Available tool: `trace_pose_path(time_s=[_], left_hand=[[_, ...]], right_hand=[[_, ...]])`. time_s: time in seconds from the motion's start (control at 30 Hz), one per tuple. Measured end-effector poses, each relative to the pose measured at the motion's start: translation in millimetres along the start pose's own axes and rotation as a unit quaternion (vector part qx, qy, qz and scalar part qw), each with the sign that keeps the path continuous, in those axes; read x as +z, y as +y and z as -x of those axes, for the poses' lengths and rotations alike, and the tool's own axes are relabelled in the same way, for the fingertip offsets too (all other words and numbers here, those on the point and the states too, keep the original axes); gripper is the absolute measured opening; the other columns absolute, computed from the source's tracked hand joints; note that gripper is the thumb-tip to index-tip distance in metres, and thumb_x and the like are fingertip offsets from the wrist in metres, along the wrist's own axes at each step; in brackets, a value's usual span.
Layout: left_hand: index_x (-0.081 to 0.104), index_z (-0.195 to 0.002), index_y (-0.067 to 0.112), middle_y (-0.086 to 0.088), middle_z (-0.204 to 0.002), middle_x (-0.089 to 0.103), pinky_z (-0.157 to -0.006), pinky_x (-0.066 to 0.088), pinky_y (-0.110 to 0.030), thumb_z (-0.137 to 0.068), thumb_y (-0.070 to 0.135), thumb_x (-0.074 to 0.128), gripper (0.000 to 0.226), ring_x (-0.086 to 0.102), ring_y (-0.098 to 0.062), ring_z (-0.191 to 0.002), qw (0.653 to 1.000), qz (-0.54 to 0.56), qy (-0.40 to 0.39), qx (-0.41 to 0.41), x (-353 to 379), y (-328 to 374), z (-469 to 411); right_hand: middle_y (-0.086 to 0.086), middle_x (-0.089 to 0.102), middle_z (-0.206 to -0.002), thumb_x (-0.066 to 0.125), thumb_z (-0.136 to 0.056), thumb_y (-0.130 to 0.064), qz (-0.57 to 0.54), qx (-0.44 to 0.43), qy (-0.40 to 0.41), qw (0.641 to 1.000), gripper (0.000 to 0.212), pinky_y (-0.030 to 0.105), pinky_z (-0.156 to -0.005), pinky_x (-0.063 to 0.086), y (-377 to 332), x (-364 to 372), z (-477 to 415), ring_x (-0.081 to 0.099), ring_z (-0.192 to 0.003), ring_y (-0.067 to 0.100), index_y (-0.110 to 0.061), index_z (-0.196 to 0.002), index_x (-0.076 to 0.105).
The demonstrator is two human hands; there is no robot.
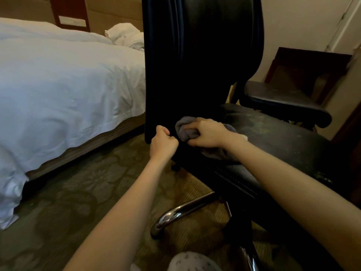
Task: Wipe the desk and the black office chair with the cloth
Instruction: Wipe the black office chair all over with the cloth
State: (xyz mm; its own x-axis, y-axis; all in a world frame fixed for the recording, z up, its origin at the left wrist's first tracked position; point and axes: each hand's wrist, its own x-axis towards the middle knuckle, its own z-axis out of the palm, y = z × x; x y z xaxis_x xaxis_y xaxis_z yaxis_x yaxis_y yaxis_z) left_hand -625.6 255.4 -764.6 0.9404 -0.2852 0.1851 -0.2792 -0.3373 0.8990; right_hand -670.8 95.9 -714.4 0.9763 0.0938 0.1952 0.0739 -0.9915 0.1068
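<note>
Wide bed w/ white rumpled duvet fills the left side, standing on patterned brownish carpet. Tall black leather office chair stands just beside the bed. Its worn flat seat shows scuffs & pale specks, w/ a padded armrest above on the far side & a curved chrome base leg below. The table from the task isn't clearly in view.

Small bunched grey soft cloth sits at the crease where backrest meets seat, part of it trailing onto the seat edge. The right hand has its fingers curled round the wad, pressing it into that crease. The left hand is fisted round the backrest's lower near edge, prob to steady the chair.

Cloth looks light & limp, so best kept wadded in the palm to give a fat pad against the leather. Chair seems heavy-ish but its star base will likely turn under a push, so the backrest edge is a firm place to hold. Worn seat surface may snag the cloth or shed flakes
</note>
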Motion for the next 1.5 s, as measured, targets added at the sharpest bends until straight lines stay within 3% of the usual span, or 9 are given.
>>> trace_pose_path(time_s=[0.1, 0.33, 0.53, 0.63, 0.77, 0.97, 1.13, 1.27, 1.5], left_hand=[[0.042, -0.095, 0.018, 0.002, -0.082, 0.049, -0.066, 0.04, -0.033, -0.09, 0.014, 0.051, 0.011, 0.051, -0.021, -0.081, 0.998, -0.038, -0.039, 0.042, 13, 7, 4], [0.046, -0.089, 0.022, -0.002, -0.094, 0.052, -0.086, 0.047, -0.048, -0.093, 0.017, 0.05, 0.008, 0.053, -0.031, -0.102, 0.99, -0.105, -0.077, 0.046, 10, 9, 12], [0.05, -0.097, 0.018, -0.003, -0.104, 0.049, -0.093, 0.042, -0.046, -0.093, 0.01, 0.046, 0.01, 0.043, -0.03, -0.112, 0.997, -0.061, -0.031, 0.028, 20, 15, 16], [0.05, -0.101, 0.016, -0.008, -0.113, 0.051, -0.09, 0.039, -0.041, -0.094, 0.016, 0.047, 0.008, 0.043, -0.032, -0.113, 0.998, -0.058, 0.006, 0.009, 27, 13, 21], [0.049, -0.104, 0.018, -0.003, -0.112, 0.051, -0.091, 0.037, -0.042, -0.092, 0.034, 0.055, 0.021, 0.044, -0.029, -0.113, 0.996, -0.087, -0.004, 0.035, 25, 4, 21], [0.051, -0.108, 0.015, -0.009, -0.12, 0.05, -0.099, 0.033, -0.045, -0.093, 0.03, 0.053, 0.02, 0.041, -0.032, -0.119, 0.993, -0.113, 0.004, 0.038, 26, 11, 26], [0.05, -0.1, 0.013, -0.007, -0.111, 0.052, -0.093, 0.033, -0.04, -0.093, 0.015, 0.05, 0.007, 0.044, -0.029, -0.111, 0.983, -0.128, 0.039, 0.123, 42, 22, 32], [0.037, -0.089, 0.018, -0.003, -0.097, 0.049, -0.088, 0.031, -0.038, -0.09, 0.016, 0.051, 0.014, 0.044, -0.029, -0.105, 0.978, -0.149, 0.021, 0.145, 58, 26, 39], [0.045, -0.092, 0.017, -0.007, -0.106, 0.056, -0.091, 0.032, -0.039, -0.093, 0.021, 0.051, 0.007, 0.045, -0.029, -0.108, 0.978, -0.163, 0.004, 0.129, 56, 25, 40]], right_hand=[[0.005, 0.043, -0.136, 0.053, -0.091, -0.032, -0.007, 0.014, 0.048, 0.999, 0.045, 0.044, -0.089, 0.041, 10, 12, 17, 0.043, -0.115, 0.033, -0.033, -0.135, 0.047], [0.02, 0.04, -0.134, 0.05, -0.095, -0.021, -0.007, 0.285, 0.046, 0.957, 0.042, 0.055, -0.094, 0.04, 101, 2, 37, 0.038, -0.12, 0.043, -0.019, -0.136, 0.042], [0.022, 0.056, -0.111, 0.06, -0.083, -0.02, -0.112, 0.1, 0.156, 0.976, 0.042, 0.048, -0.083, 0.047, 54, -34, 47, 0.054, -0.101, 0.042, -0.015, -0.124, 0.058], [0.013, 0.058, -0.115, 0.058, -0.078, -0.032, -0.062, 0.042, 0.101, 0.992, 0.046, 0.046, -0.084, 0.048, 10, -5, 54, 0.054, -0.103, 0.036, -0.024, -0.123, 0.06], [0.013, 0.056, -0.114, 0.061, -0.083, -0.027, -0.072, 0.099, 0.104, 0.987, 0.04, 0.046, -0.082, 0.048, 26, 13, 56, 0.053, -0.103, 0.036, -0.025, -0.123, 0.06], [0.017, 0.054, -0.124, 0.058, -0.088, -0.024, -0.013, 0.285, 0.106, 0.952, 0.041, 0.046, -0.088, 0.045, 96, 1, 72, 0.051, -0.111, 0.039, -0.025, -0.128, 0.055], [0.015, 0.061, -0.112, 0.064, -0.081, -0.022, -0.126, 0.182, 0.173, 0.96, 0.041, 0.037, -0.082, 0.045, 45, -29, 95, 0.057, -0.101, 0.034, -0.02, -0.122, 0.062], [0.011, 0.061, -0.11, 0.053, -0.073, -0.035, -0.022, 0.078, 0.142, 0.987, 0.045, 0.043, -0.08, 0.048, 0, 2, 112, 0.056, -0.096, 0.035, -0.025, -0.116, 0.065], [0.016, 0.046, -0.132, 0.057, -0.09, -0.027, 0.075, 0.288, 0.059, 0.953, 0.044, 0.048, -0.095, 0.037, 91, -6, 103, 0.042, -0.119, 0.039, -0.019, -0.133, 0.049]])
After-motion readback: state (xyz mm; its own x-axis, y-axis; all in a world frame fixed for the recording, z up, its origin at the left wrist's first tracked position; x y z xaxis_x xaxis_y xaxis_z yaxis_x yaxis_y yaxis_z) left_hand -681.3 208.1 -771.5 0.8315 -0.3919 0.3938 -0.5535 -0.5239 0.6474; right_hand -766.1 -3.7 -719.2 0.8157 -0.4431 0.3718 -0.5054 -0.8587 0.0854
